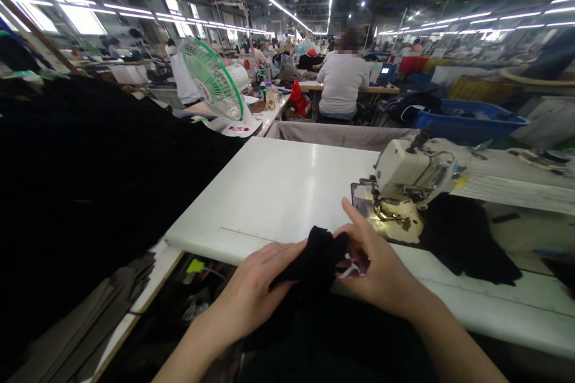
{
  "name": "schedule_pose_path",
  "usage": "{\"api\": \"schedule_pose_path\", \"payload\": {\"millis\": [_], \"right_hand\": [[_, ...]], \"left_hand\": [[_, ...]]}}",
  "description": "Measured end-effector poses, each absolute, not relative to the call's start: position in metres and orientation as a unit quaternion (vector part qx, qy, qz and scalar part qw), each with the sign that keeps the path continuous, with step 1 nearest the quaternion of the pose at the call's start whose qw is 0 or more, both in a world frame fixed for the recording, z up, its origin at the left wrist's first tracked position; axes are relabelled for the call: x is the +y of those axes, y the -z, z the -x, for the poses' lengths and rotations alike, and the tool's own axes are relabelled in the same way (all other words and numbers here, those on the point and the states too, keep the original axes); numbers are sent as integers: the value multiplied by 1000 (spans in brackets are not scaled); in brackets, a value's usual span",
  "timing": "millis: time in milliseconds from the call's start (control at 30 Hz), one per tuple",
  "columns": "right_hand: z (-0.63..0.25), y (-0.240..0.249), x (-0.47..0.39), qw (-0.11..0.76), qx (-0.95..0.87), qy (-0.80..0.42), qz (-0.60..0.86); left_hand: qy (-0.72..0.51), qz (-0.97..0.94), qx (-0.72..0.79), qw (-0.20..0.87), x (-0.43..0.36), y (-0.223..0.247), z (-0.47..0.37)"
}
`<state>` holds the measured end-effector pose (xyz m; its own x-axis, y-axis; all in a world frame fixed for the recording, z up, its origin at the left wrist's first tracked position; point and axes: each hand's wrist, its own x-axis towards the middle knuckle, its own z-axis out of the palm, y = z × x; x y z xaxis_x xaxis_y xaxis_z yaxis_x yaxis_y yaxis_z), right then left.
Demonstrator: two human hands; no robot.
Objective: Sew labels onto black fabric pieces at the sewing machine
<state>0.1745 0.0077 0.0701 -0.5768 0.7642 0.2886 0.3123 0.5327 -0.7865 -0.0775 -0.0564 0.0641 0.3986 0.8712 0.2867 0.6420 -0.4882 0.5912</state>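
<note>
At the front edge of the white sewing table (278, 185), a piece of black fabric (314, 257) is held between both hands. My left hand (265, 281) is closed on its left side, thumb below and fingers on top. My right hand (371, 257) grips the fabric's right side, its index finger stretched up towards the machine. A small white and pinkish bit (353, 266) shows within the right hand; I cannot make out what it is. Just beyond that hand is the sewing machine (399, 185), its needle area lit. Another black fabric piece (467, 239) lies beside its plate.
A large heap of black fabric (90, 191) rises at the left, with brown-grey cloth (103, 311) below it. A green-rimmed fan (213, 78) stands beyond the table. Past a cloth-sided trough (341, 134) a person in a white top (344, 84) sits. A blue crate (471, 119) is at the right.
</note>
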Motion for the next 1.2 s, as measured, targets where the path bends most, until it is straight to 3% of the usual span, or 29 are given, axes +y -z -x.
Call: {"api": "schedule_pose_path", "payload": {"millis": [167, 400, 500, 1200], "right_hand": [[-171, -89, 13, 239, -873, -332, 265], [-161, -67, 13, 454, -809, -166, 333], [-161, -61, 8, 490, -808, -125, 302], [-154, -36, -3, 438, -836, -167, 285]], "left_hand": [[-272, -811, 462, 234, -61, -69, 79], [-378, -670, 596, 231, -60, -57, 71], [-385, -640, 623, 232, -61, -51, 70], [-402, -662, 598, 204, -55, -42, 75]]}}
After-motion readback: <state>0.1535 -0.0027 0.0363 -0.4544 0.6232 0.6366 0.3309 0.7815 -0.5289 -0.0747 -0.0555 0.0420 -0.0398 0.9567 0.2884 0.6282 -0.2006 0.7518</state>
